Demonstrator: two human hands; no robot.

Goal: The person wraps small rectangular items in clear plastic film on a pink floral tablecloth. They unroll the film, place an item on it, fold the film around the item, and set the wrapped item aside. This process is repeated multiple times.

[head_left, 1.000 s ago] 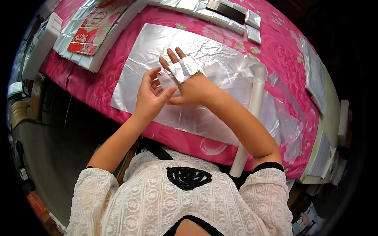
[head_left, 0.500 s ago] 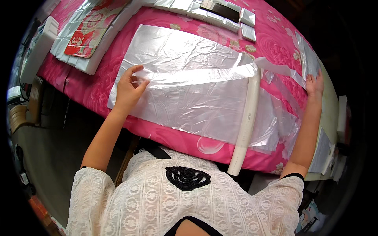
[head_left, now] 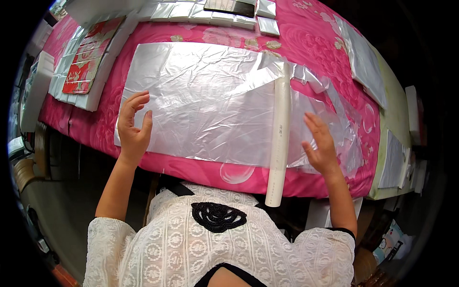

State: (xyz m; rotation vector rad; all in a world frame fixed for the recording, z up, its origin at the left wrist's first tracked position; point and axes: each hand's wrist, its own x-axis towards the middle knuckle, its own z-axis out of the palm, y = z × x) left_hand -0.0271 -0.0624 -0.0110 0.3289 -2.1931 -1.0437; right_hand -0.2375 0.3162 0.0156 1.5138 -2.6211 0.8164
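A wide stack of thin clear plastic film sheets (head_left: 191, 105) lies flat and wrinkled in front of me. Across its right part rests a long white plastic pipe (head_left: 281, 138), its near end jutting past the table edge. My left hand (head_left: 135, 124) hovers at the left edge of the sheets, fingers curved and apart, holding nothing. To the right of the pipe, my right hand (head_left: 321, 146) is also empty, with thumb and fingers spread above the loose film. Crumpled film ends (head_left: 346, 124) fan out beyond the pipe on the right.
A pink flowered cloth (head_left: 191, 168) covers the table. Stacks of silvery wrapped packets (head_left: 198, 14) line the back, with a dark phone (head_left: 229, 6) on top. At the left, a red patterned sheet (head_left: 91, 57) lies on more packets. Another film stack (head_left: 361, 60) sits far right.
My left hand has let go of the film strip, which now lies on the sheets near the pipe. My right hand has moved left and nearer, toward the pipe.
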